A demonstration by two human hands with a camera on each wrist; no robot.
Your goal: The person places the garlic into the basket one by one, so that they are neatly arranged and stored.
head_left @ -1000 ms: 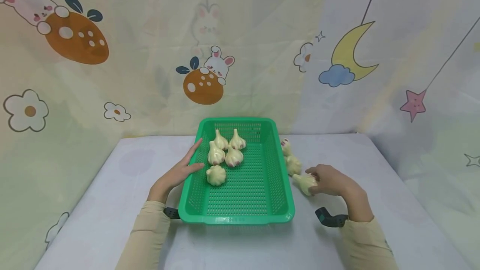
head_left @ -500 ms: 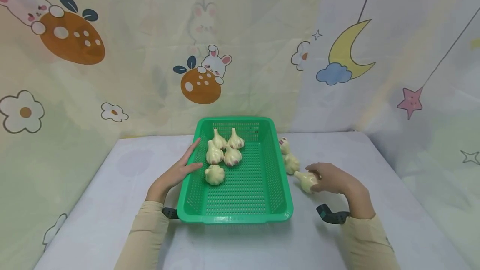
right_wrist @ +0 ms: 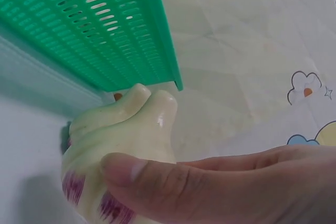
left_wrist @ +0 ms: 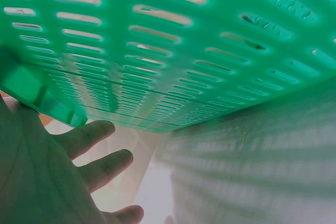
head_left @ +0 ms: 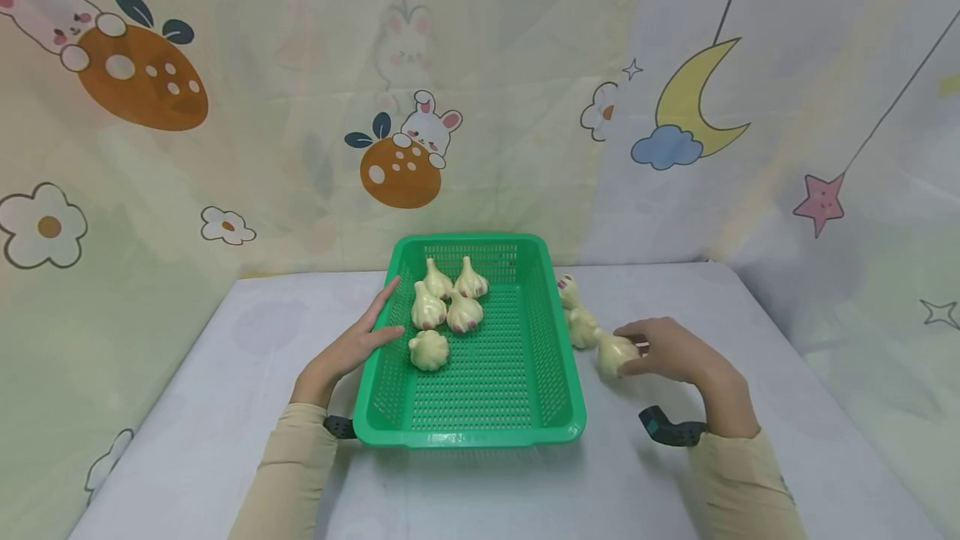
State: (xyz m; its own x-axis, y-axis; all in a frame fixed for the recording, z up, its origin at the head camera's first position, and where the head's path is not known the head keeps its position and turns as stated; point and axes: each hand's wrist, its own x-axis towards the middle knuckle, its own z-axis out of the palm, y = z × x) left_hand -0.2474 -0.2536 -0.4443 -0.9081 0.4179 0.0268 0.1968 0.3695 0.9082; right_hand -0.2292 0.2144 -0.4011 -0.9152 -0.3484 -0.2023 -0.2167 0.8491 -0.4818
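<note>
Behind our white surface (head_left: 495,498) hangs a cartoon-printed cloth (head_left: 525,148), and on the surface stands a green basket (head_left: 468,439). Our left hand (head_left: 347,354) lies at the basket's left side, fingers straight and spread, thumb over the rim. Well apart from it, on the basket's other side, our right hand (head_left: 670,350) pinches a garlic bulb (head_left: 615,355) between thumb and fingers; we cannot tell whether that bulb touches the surface. Two more bulbs (head_left: 582,329) lie just beyond it, along the basket's right wall, and five bulbs (head_left: 464,312) sit inside, towards the left
</note>
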